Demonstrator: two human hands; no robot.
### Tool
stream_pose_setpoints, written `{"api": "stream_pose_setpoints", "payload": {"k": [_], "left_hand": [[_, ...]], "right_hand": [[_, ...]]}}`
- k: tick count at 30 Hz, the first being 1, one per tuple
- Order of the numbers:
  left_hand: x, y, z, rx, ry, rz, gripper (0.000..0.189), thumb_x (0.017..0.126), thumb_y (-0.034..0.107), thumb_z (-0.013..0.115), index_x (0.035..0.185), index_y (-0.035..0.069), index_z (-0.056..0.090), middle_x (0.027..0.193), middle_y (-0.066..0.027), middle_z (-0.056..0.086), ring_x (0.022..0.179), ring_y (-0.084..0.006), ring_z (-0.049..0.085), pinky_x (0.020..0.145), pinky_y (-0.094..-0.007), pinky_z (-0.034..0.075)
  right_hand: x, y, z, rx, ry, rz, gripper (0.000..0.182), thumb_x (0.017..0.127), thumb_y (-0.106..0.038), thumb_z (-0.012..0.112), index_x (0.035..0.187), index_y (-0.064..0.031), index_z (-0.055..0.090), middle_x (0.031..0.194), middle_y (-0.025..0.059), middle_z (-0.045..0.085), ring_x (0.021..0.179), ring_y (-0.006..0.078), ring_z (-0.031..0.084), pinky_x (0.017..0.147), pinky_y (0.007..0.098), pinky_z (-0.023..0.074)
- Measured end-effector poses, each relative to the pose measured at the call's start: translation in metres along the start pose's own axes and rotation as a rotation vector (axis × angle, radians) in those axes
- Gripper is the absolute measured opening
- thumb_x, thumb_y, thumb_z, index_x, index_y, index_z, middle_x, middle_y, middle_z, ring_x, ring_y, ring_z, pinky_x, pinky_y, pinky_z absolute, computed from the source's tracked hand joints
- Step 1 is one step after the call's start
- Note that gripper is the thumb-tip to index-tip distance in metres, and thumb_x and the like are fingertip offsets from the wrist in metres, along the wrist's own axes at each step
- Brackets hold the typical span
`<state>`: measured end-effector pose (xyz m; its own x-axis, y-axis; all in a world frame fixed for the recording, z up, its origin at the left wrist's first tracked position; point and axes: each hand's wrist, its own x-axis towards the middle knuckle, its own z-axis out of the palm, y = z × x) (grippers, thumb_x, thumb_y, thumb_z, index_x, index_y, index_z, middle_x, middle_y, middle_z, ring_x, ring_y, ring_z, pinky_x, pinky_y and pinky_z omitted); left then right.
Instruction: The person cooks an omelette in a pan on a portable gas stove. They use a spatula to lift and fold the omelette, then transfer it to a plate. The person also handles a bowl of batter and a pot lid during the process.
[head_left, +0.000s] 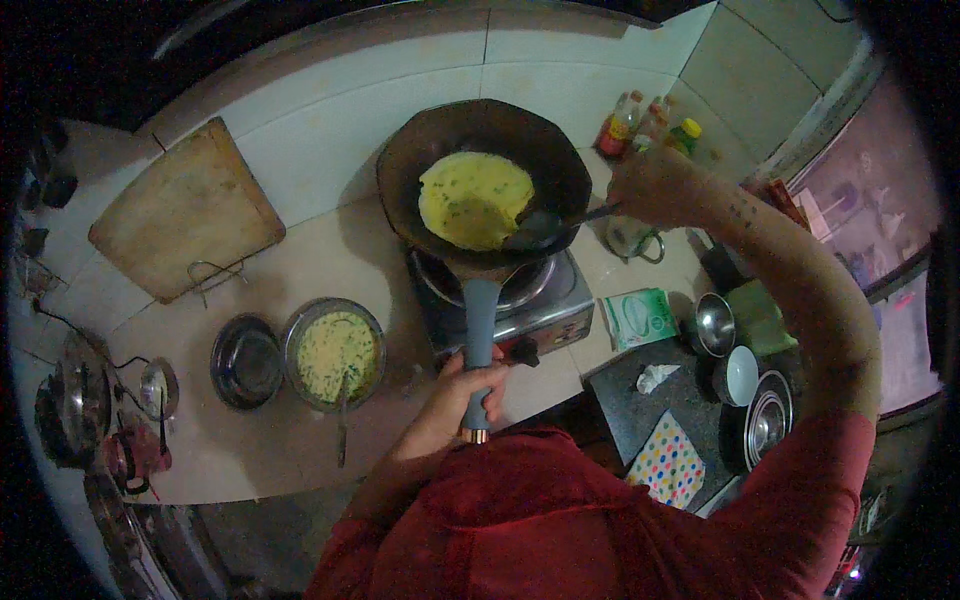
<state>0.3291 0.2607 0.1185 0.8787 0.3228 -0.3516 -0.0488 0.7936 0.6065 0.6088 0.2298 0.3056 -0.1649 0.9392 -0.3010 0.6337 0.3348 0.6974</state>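
Note:
My left hand (469, 390) is closed around the grey handle (481, 322) of a dark wok (480, 124), which is over a single-burner gas stove (551, 300). A thin yellow egg pancake with green flecks (476, 195) lies inside the wok. On the right, my right hand (649, 187) grips the dark handle of a spatula (536, 229); its blade is at the pancake's lower right edge. A glass bowl of pale batter with green bits (337, 360) stands to the left of the stove, with a metal spoon (343, 427) in it.
An empty dark bowl (247, 361) stands beside the batter. A wooden cutting board (191, 214) leans against the tiled wall at left. Bottles (619, 127) stand in the back right corner. Right of the stove are a green packet (640, 319), metal bowls (714, 324) and a dotted cloth (667, 465).

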Motion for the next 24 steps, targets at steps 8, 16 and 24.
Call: {"api": "stream_pose_setpoints", "payload": {"k": [8, 16, 24], "left_hand": [[0.007, -0.005, -0.007, 0.017, -0.045, 0.002, 0.023, 0.081, 0.011, 0.055, 0.100, 0.005, 0.043, 0.058, -0.0049, 0.045, 0.043, -0.0136, 0.044, 0.041, -0.0276, 0.038], [0.007, 0.000, 0.001, 0.088, 0.062, -0.048, 0.023, 0.081, 0.013, 0.056, 0.099, 0.007, 0.043, 0.058, -0.0049, 0.046, 0.043, -0.0136, 0.044, 0.041, -0.0278, 0.038], [0.007, -0.001, -0.002, 0.127, 0.015, -0.013, 0.021, 0.081, 0.012, 0.056, 0.095, 0.008, 0.043, 0.057, -0.0036, 0.045, 0.044, -0.0132, 0.044, 0.040, -0.0275, 0.037]], "right_hand": [[0.010, 0.001, 0.001, 0.322, -0.145, 0.080, 0.014, 0.074, -0.018, 0.058, 0.074, -0.0057, 0.064, 0.077, 0.0089, 0.062, 0.074, 0.0257, 0.062, 0.065, 0.0351, 0.0509], [0.054, 0.010, -0.023, 0.398, -0.273, -0.008, 0.016, 0.071, -0.014, 0.057, 0.071, 0.0007, 0.064, 0.075, 0.0153, 0.064, 0.070, 0.0314, 0.064, 0.063, 0.0385, 0.0523], [0.048, 0.027, -0.037, 0.391, -0.213, 0.103, 0.016, 0.071, -0.017, 0.059, 0.074, -0.0032, 0.066, 0.075, 0.0135, 0.062, 0.076, 0.0305, 0.063, 0.064, 0.0403, 0.0501]]}}
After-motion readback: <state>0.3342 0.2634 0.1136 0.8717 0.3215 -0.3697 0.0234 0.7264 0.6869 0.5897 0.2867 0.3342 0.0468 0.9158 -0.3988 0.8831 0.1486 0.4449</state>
